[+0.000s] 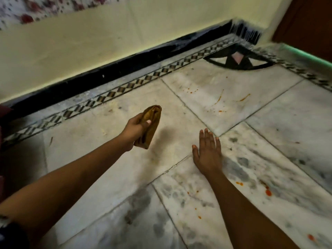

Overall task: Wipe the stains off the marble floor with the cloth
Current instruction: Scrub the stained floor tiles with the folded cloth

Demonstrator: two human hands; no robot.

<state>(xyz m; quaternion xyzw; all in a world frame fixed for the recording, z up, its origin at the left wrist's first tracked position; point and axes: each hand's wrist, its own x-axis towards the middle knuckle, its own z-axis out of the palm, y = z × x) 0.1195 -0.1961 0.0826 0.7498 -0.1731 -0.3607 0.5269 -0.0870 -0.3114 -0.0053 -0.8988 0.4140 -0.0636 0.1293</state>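
I see the left hand (136, 127) raised above the marble floor (100, 153), its grip pinching a folded mustard-brown cloth (150, 126) between thumb and fingers; the cloth hangs clear of the floor and throws a soft shadow on the slab beneath it. The right hand (208, 151) lies flat with its fingers spread and together pointing away from me, palm down on the floor near the joint where four slabs meet (it holds nothing). Orange-red stains (220, 97) streak and dot the slab toward the far corner of the floor, well apart from the cloth. More red spots (268, 193) sit on the grey-veined slab by the right forearm, toward the floor's right edge. A checkered border strip (115, 91) runs along the floor's far edge beside the black skirting (100, 78) at the foot of the pale wall (80, 45).
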